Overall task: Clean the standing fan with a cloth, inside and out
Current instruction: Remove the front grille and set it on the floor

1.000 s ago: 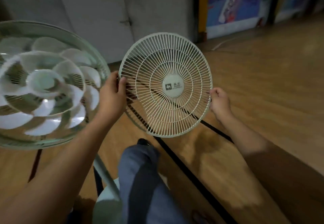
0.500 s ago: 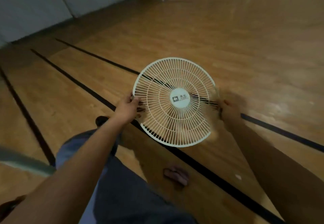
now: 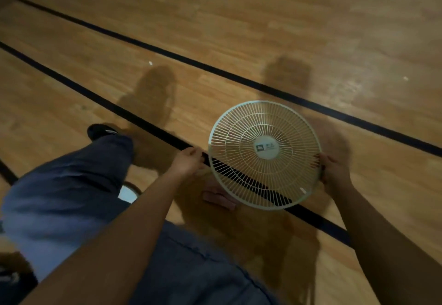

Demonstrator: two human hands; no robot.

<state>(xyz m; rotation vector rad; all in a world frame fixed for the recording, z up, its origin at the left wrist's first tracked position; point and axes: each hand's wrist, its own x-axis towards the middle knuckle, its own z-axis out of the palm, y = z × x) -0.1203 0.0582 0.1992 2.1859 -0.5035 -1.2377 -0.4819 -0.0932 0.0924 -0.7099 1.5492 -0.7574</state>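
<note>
Front grille (image 3: 264, 154) of the standing fan is off and travelling: a second ago it was held up just beside the fan head with its pale blades, half a second ago it was out over open floor, and now it's low over the wooden floor (image 3: 239, 29), face up, tilted slightly, right above a black court line (image 3: 148, 123). The fan itself has dropped out of view entirely.

Left hand (image 3: 189, 161) has its fingers curled at the grille's left rim, pinching the edge. Right hand (image 3: 334, 171) is wrapped on the right rim, fingers hooked over the outer ring. Both grips look firm, and the grille hangs between them, apart from the floor as far as I can tell.

Under its near edge a pinkish thing (image 3: 218, 198) lies on the floor; too blurred to say whether it's a foot or the cloth. A dark shoe (image 3: 100, 130) is planted to the left.

My read: the cover is freed, so blades and inner cage are open for wiping. Setting this grille down flat looks like the next call, gently, since those thin ribs would bend.
</note>
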